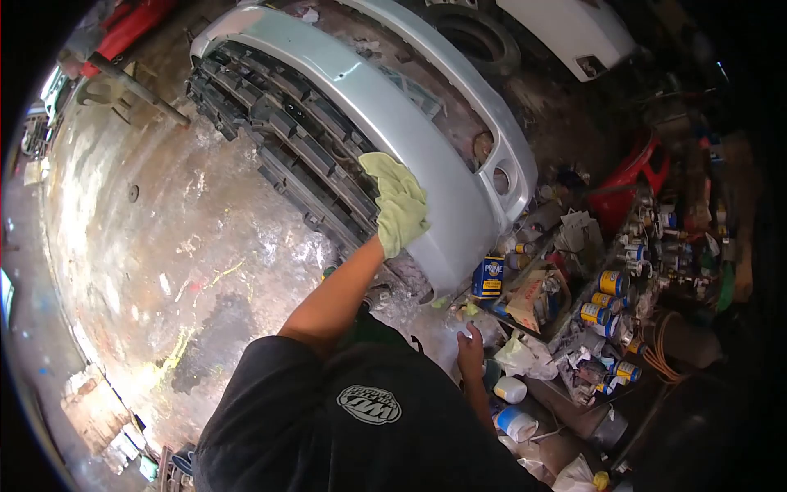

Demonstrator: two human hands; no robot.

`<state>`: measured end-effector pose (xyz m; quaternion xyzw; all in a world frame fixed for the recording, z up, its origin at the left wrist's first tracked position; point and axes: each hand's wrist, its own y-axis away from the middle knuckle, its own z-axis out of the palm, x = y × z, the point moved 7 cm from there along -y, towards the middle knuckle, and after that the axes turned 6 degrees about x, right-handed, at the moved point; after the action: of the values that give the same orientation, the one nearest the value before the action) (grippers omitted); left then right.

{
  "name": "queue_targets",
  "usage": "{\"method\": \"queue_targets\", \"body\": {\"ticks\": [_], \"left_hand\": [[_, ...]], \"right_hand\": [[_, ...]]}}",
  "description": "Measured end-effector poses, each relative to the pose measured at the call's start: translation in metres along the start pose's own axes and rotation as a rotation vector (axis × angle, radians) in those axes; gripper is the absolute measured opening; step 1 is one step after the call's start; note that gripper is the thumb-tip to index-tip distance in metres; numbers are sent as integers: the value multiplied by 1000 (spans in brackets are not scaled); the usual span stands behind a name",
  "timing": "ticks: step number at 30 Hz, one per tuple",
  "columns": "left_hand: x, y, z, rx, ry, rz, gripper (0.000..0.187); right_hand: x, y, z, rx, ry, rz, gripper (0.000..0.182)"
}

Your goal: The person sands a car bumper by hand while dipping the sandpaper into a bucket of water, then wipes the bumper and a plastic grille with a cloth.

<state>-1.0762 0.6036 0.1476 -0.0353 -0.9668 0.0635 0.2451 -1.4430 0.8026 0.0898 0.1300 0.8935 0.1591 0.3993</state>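
A pale green cloth [396,193] covers my left hand [395,221], which presses it against the inner edge of a silver car bumper [398,123]. The cloth hides the fingers of this hand. Black grille parts [287,135] lie along the bumper's left side. My right hand [470,348] is low, to the right of my body, holding nothing, with thumb and fingers apart. Nearest to it are a blue and yellow box [488,277] and a white plastic bag [518,356].
Paint cans [600,316], an open cardboard box [537,302] and coiled cable [658,353] crowd the right. A red car part [631,184] and a tire [475,39] are farther back. A metal bar [139,86] stands at upper left above the stained floor [205,238].
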Motion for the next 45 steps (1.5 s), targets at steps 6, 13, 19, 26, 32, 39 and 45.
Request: {"method": "queue_targets", "body": {"ticks": [6, 13, 19, 26, 32, 39, 45], "left_hand": [[-16, -3, -21, -66, 39, 99, 26], [-20, 3, -1, -224, -104, 224, 23], [-20, 29, 45, -307, -385, 389, 21], [-7, 41, 11, -335, -257, 197, 14], [18, 85, 4, -380, -7, 128, 26], [113, 115, -30, -179, 522, 113, 29], [87, 89, -7, -308, 210, 122, 41]], "right_hand": [[-5, -15, 11, 6, -139, -54, 47], [-20, -24, 15, 1, -144, -59, 46], [-18, -22, 15, 33, -143, -144, 47], [-55, -13, 16, -14, -81, -186, 49], [-73, -12, 18, -58, -79, -172, 48], [-103, -5, 62, -431, -1188, 328, 69], [-153, 24, 60, -662, -1476, 290, 68]]}}
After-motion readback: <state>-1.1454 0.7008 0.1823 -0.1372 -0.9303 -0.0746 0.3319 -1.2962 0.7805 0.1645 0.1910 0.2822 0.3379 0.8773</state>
